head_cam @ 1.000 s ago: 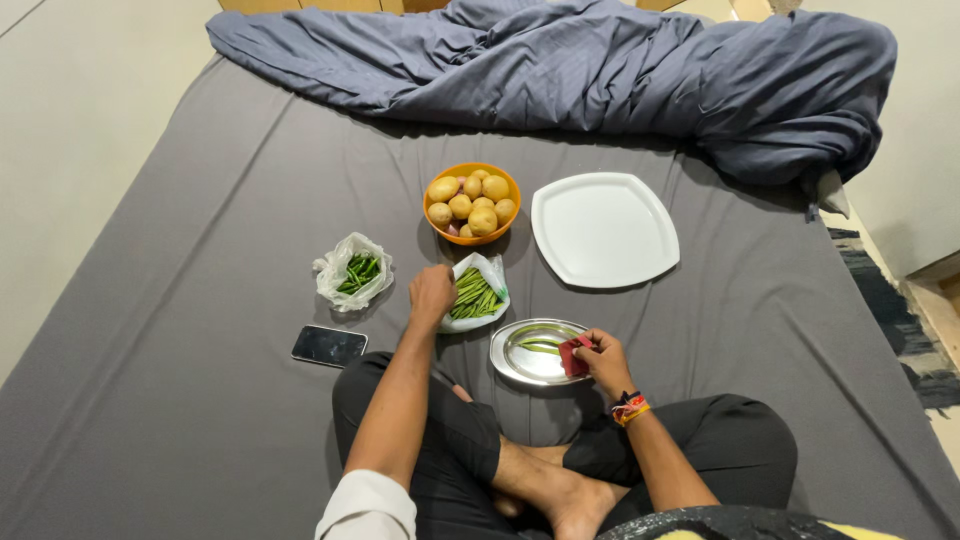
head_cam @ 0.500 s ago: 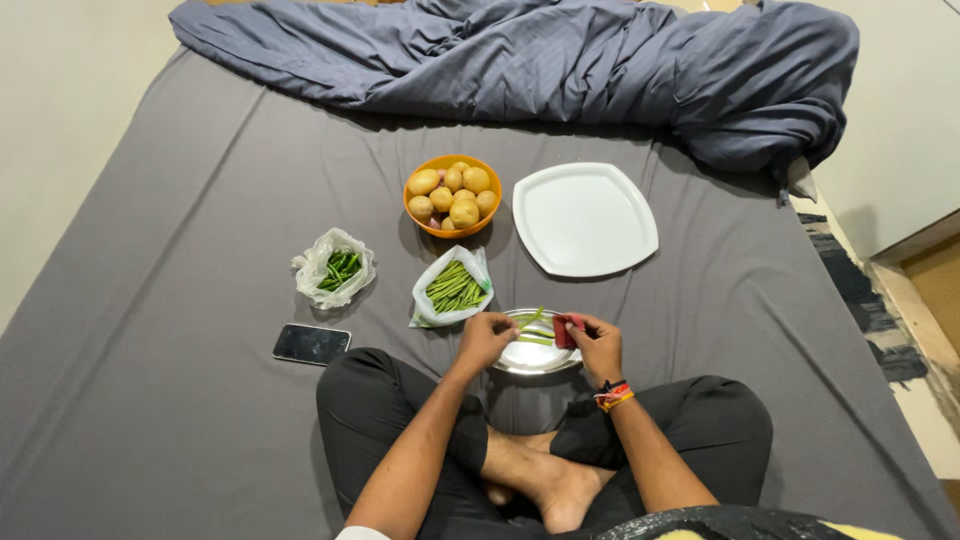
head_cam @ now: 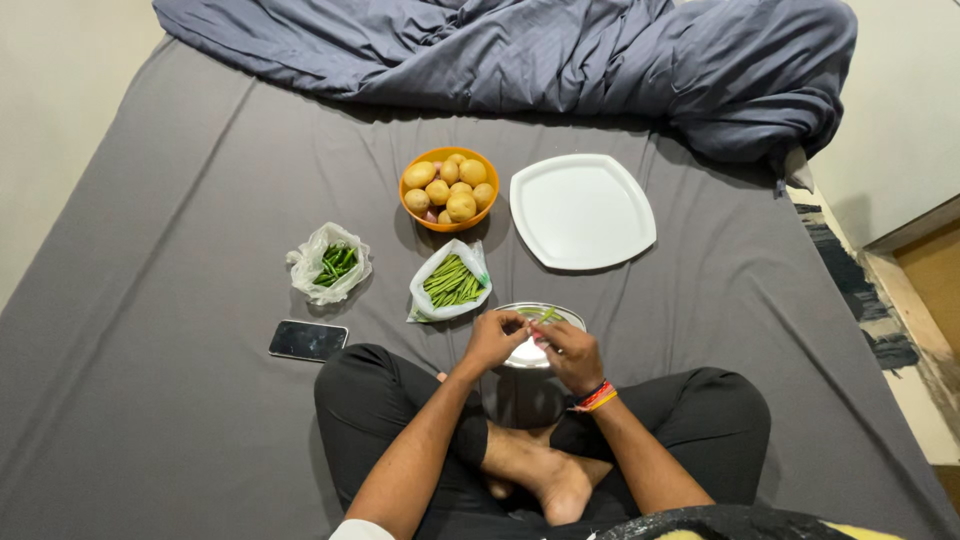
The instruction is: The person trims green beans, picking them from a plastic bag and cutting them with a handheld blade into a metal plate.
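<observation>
Both hands meet over the steel plate, fingers pinched in tight. The left hand is curled closed on a green bean, thumb and fingertips nipping one end. The right hand presses in from the other side, touching the left; its fingers are folded shut, but what sits inside them is hidden, so I cannot tell what it grips. The bean pokes out just beyond the knuckles, over the plate's far half.

Just past the left hand, a white plastic bag of long green beans lies open on the grey bedsheet. Farther out the same way, an orange bowl of potatoes. Beyond the right hand, beside that bowl, an empty white square plate. Well off to the left of the grip, a second small bag of green chillies, and nearer the knee a dark phone lying flat. Far behind everything, a crumpled blue-grey blanket. Under the hands, crossed legs in black trousers.
</observation>
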